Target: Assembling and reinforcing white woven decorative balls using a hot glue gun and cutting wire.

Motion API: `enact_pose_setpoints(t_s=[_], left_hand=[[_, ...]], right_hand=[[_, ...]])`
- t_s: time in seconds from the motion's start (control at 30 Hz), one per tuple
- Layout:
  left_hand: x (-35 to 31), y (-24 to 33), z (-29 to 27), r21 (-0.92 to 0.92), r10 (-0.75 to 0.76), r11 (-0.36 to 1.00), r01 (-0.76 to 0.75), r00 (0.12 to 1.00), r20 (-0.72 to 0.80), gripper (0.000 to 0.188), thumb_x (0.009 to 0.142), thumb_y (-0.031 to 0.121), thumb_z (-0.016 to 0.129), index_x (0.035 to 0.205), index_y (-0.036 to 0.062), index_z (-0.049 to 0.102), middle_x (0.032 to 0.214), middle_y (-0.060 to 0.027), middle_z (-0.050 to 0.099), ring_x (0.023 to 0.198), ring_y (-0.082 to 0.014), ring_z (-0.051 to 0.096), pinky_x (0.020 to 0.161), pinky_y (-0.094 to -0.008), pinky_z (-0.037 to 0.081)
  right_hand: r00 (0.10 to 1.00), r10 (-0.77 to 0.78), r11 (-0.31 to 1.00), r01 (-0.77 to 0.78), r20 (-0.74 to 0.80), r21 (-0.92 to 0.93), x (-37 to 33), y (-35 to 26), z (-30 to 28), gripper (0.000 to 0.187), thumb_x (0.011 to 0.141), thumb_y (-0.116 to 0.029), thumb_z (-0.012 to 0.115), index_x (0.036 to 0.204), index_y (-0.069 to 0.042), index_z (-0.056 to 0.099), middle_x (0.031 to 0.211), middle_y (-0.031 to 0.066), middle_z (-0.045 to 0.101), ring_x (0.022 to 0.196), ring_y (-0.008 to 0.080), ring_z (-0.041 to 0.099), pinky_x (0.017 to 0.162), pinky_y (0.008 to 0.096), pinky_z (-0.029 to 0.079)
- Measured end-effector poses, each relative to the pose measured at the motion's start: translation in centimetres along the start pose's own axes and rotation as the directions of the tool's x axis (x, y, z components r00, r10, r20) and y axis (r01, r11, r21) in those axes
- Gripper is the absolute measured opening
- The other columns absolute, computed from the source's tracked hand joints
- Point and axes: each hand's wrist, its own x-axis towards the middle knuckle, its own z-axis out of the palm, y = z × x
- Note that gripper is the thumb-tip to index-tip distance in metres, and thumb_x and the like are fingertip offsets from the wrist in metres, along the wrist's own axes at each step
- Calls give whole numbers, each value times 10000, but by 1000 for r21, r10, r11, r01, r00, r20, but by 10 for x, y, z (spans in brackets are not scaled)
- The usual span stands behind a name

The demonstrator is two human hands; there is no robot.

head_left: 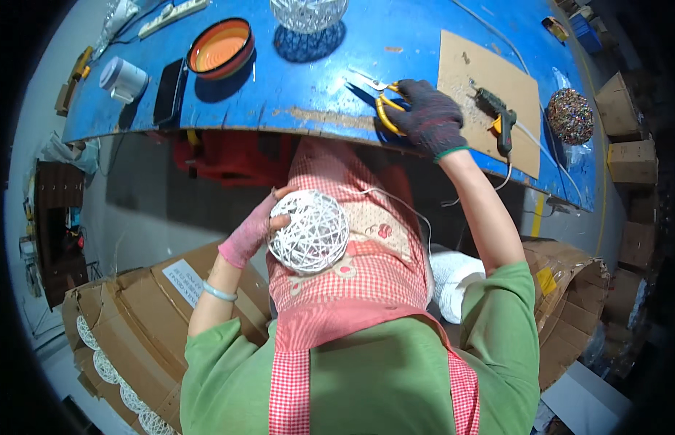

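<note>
Reaching out over the blue table (316, 72) with the right hand (429, 116), dark knit glove on, fingers curled down over the yellow-handled scissors (384, 105) lying at the near edge. Closing on the handles, though hard to tell whether gripping fully or just covering them; blades poking out to the left, flat on the tabletop.

Cradling the white woven string ball (308, 230) in the left hand (252, 232), pink glove on, down at the lap against the checked apron (366, 283). Fingers spread and cupped round the ball's left side, thumb hooked over the top, nothing pinched.

Doing this well, most likely: getting the fingers properly through the handle loops before lifting, keeping the points turned away from the lap, and holding the ball lightly, since looking open and crushable. Keeping the loose white cord (403, 206) trailing to the right clear of the blades.

Lying nearby: a glue gun (497, 116) on a cardboard sheet (482, 80), an orange bowl (220, 47), a dark phone (169, 90).
</note>
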Motion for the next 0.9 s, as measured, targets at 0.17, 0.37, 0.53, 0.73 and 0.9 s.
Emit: enact_pose_setpoints(t_s=[0.17,0.37,0.53,0.73,0.9], left_hand=[[-2,-7,-15,-162,-31,986,30,1000,-3,892,797,386,733,1473,14,286,1386,-116,464,1273,-223,478,1077,-347,388],[-12,-22,-62,-635,125,761,-135,990,-60,681,949,519,488,1471,99,369,1472,-128,435,1318,-294,468,1089,-478,415],[50,119,-10,119,537,828,-547,837,105,631,891,172,589,1468,68,354,1421,-119,461,1283,-242,485,1046,-354,415],[110,170,12,383,497,802,-458,868,-2,751,831,236,706,1471,56,356,1407,-106,442,1287,-202,443,1100,-331,326],[141,170,15,566,566,657,-499,822,67,701,844,305,731,1426,67,422,1354,-128,497,1295,-230,447,1093,-355,345]], right_hand=[[994,17,1000,-17,105,-2,26,-12,7,483,818,-496,640,1163,-158,640,1096,155,637,1003,344,627,853,425,496],[879,59,996,-16,-474,93,-4,66,-32,410,813,-337,732,1115,-67,671,1045,135,683,989,320,657,888,399,506],[770,478,842,-539,-423,-29,-53,179,-55,619,826,-554,638,1185,-50,649,1185,186,637,1048,343,632,893,417,486],[760,646,763,-645,-71,33,-53,168,-58,625,805,-644,598,981,-54,704,979,195,692,941,361,654,809,450,491],[758,653,757,-652,2,-50,-37,177,-56,676,750,-670,628,990,-42,697,1004,214,683,974,365,646,833,461,485]])
